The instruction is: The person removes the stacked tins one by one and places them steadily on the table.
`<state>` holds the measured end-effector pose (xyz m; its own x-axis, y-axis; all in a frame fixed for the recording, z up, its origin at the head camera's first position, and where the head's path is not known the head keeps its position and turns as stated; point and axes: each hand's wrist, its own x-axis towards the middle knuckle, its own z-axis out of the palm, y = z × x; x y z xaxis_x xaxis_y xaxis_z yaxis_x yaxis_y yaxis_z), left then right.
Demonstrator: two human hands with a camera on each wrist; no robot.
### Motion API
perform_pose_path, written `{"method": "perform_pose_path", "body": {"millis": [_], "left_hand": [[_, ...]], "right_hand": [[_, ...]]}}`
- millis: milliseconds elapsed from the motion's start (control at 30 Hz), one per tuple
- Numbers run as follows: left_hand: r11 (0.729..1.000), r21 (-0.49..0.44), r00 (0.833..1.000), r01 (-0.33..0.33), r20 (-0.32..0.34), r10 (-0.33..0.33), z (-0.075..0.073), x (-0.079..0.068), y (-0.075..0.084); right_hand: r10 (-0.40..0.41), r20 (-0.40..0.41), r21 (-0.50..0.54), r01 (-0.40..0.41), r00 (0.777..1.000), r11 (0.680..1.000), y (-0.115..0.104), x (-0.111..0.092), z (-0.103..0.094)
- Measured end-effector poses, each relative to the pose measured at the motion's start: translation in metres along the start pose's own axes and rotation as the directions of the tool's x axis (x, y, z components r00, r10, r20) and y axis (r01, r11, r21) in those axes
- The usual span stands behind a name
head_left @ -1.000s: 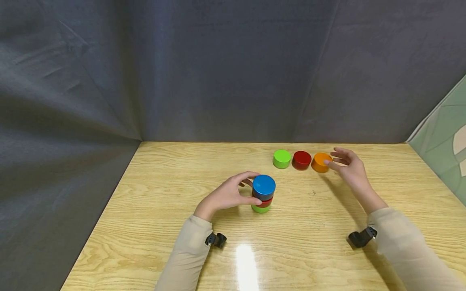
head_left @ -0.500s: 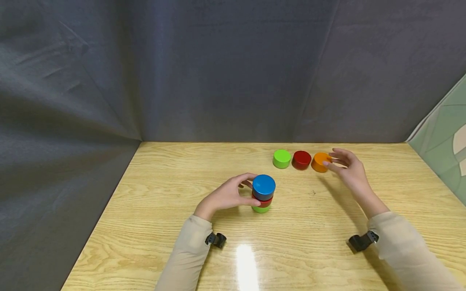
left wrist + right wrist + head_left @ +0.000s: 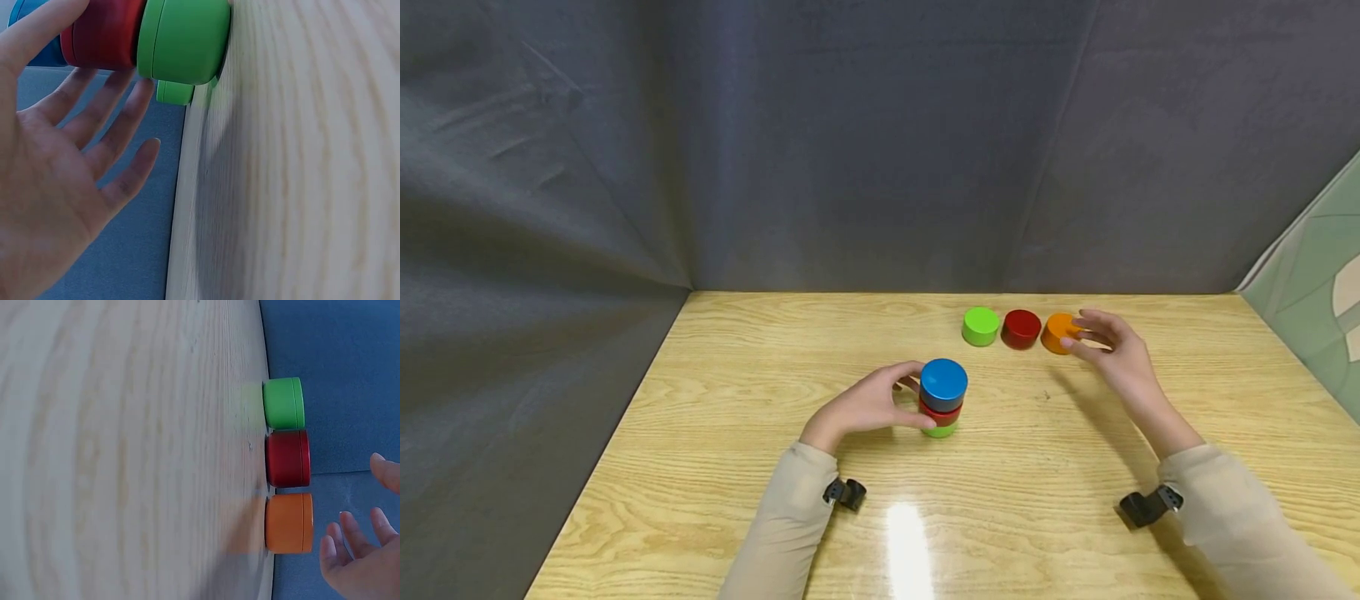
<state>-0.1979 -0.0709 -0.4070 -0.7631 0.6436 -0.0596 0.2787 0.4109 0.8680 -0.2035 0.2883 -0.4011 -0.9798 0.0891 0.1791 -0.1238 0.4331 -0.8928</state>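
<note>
Right hand (image 3: 1122, 358), shifted slightly left, gapes wide beside the orange cylinder (image 3: 1055, 337); left hand (image 3: 867, 404) encircles the upright stack (image 3: 943, 397).

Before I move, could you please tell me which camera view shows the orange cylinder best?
The right wrist view: nothing covers the facing side of the orange cylinder there. The head view shows its top and side, but the right hand partly hides it. The left wrist view does not show it.
</note>
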Motion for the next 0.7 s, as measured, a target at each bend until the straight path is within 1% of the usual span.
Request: {"method": "perform_pose_path", "body": {"millis": [100, 167, 333, 567, 700], "left_hand": [[1.000, 0.011, 1.000, 0.009, 0.008, -0.009, 0.000, 0.000, 0.001], [1.000, 0.017, 1.000, 0.002, 0.011, -0.002, 0.001, 0.000, 0.001], [1.000, 0.022, 1.000, 0.000, 0.009, 0.000, 0.001, 0.000, 0.002], [1.000, 0.021, 1.000, 0.002, 0.010, -0.003, 0.001, 0.000, 0.001], [1.000, 0.025, 1.000, 0.009, 0.008, -0.009, 0.001, 0.000, 0.001]], "right_hand": [[-0.012, 0.002, 0.019, 0.012, 1.000, 1.000, -0.002, -0.003, 0.001], [-0.019, 0.005, 0.021, 0.019, 1.000, 1.000, -0.003, -0.005, 0.001], [-0.028, 0.011, 0.007, 0.028, 1.000, 1.000, -0.006, -0.009, 0.003], [-0.013, 0.036, -0.024, 0.014, 0.999, 1.000, -0.008, -0.015, 0.005], [-0.035, 0.042, -0.002, 0.035, 0.999, 0.999, -0.009, -0.017, 0.008]]}}
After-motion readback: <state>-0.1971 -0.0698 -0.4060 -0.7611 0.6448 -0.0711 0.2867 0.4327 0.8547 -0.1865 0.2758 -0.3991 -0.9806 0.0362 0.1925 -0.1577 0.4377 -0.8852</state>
